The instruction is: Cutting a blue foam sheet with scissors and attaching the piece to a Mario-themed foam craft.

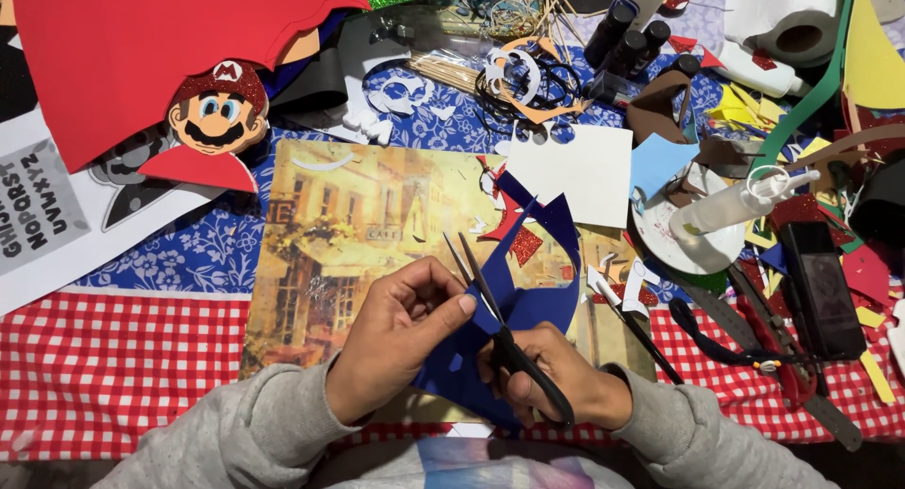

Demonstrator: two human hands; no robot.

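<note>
Blue foam sheet (pixel 528 305) pinched by left hand (pixel 405 333); black scissors (pixel 500 329) gripped in right hand (pixel 547 376), blades open toward 11 o'clock. Best cut slowly, turning sheet.

Even, fairly bright light falls from above on the table, keeping colours strong and shadows short and soft. A faint shadow sits under the left hand (pixel 401 333) and the right hand (pixel 551 381). The picture placemat (pixel 349 234) shows a pale sheen near its top edge, and the white plate (pixel 660 239) reads slightly washed out. The middle is sharp; the grey sleeves (pixel 236 437) at the bottom edge look soft, and the corners stretch slightly
</note>
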